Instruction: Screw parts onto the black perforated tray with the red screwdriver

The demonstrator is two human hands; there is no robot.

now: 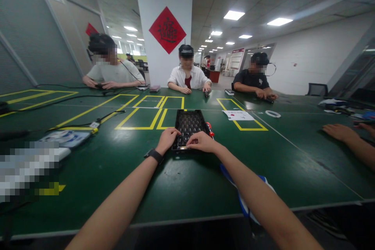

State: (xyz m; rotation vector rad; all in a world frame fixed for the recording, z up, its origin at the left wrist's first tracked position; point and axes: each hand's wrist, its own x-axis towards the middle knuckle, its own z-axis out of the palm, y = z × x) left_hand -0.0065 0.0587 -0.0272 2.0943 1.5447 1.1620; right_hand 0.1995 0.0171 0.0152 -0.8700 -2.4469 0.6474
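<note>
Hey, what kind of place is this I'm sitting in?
Probably a shared workroom or training area in an office: a long green table marked with yellow tape, several people seated around it at handwork, and ceiling light panels overhead.

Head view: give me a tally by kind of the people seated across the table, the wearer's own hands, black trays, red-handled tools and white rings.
Seated people (pale T-shirt, white shirt, dark T-shirt): 3
Own hands (left hand, right hand): 2
Black tray: 1
Red-handled tool: 1
White ring: 1
Total: 8
</note>
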